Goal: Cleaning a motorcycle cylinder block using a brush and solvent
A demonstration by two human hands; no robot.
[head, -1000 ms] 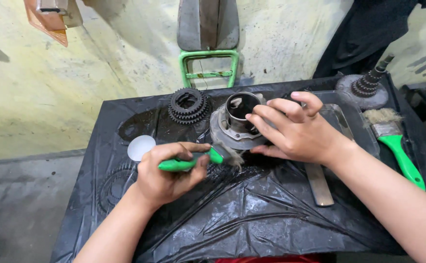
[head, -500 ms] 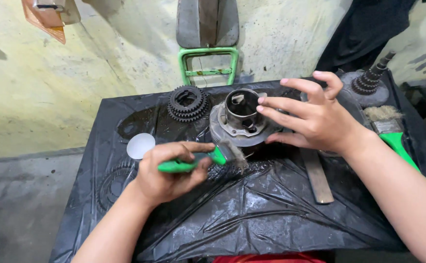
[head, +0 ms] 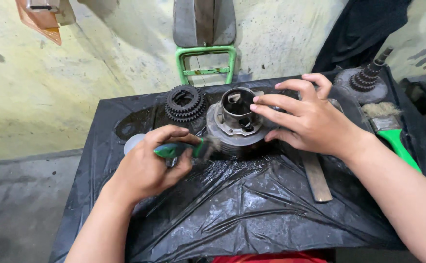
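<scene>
1. Glossy, wrinkled black plastic sheet (head: 252,209) covers the counter.
2. Dull, grimy grey metal on the cylinder part (head: 235,127).
3. Dark, matt metal gear (head: 185,103).
4. Smooth green plastic brush handle (head: 176,149).

One head-worn camera looks steeply down, close over the black-covered table (head: 252,214).

We see cylinder (head: 237,127) mid-table, gear cluster (head: 185,103) just left, geared shaft (head: 364,80) far right, spare brush (head: 390,131) right.

You have a gear (head: 185,103) at back, a second brush (head: 392,134) at right, a geared shaft (head: 367,78) behind it, a flat file (head: 316,176) nearby.
</scene>
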